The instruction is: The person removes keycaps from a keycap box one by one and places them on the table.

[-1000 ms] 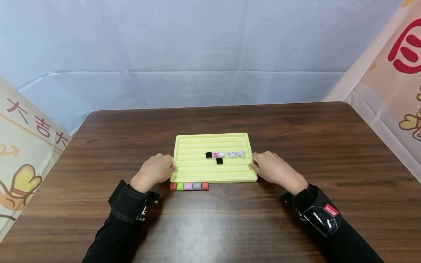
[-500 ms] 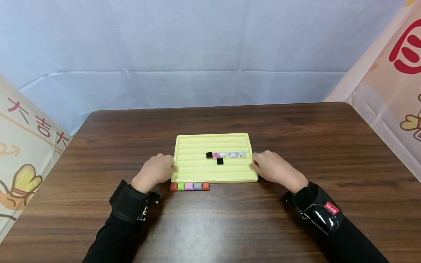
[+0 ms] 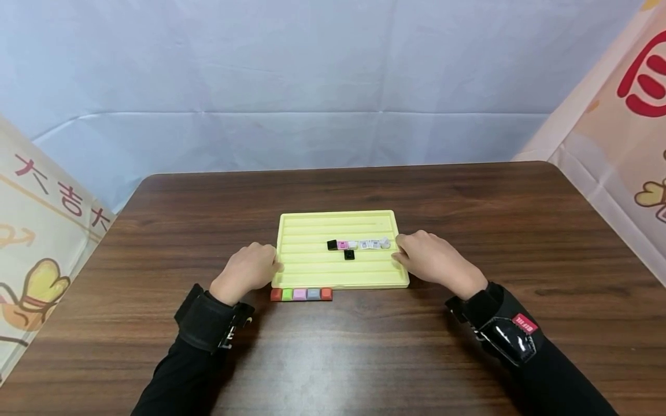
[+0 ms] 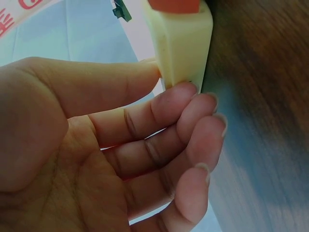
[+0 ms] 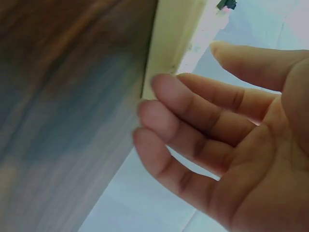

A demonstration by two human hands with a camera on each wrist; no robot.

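Observation:
A pale yellow ridged tray lies on the table. My left hand pinches its left edge; in the left wrist view the thumb is against the tray wall and the forefinger lies against its end, the other fingers loosely bent. At the right edge is my right hand. In the right wrist view its thumb stands apart from the tray wall and its fingers are relaxed beside it. On the tray lie a row of small white and pink blocks, a black block at the row's left end and another black block just below.
A strip of coloured blocks, red, green, purple and grey-blue, runs along the tray's front left edge. The dark wooden table extends around it. A pale cloth hangs behind, with printed banners at both sides.
My right hand has shifted slightly up and left over the tray's right edge. My left hand stays at the left edge, and the blocks keep their places on the tray.

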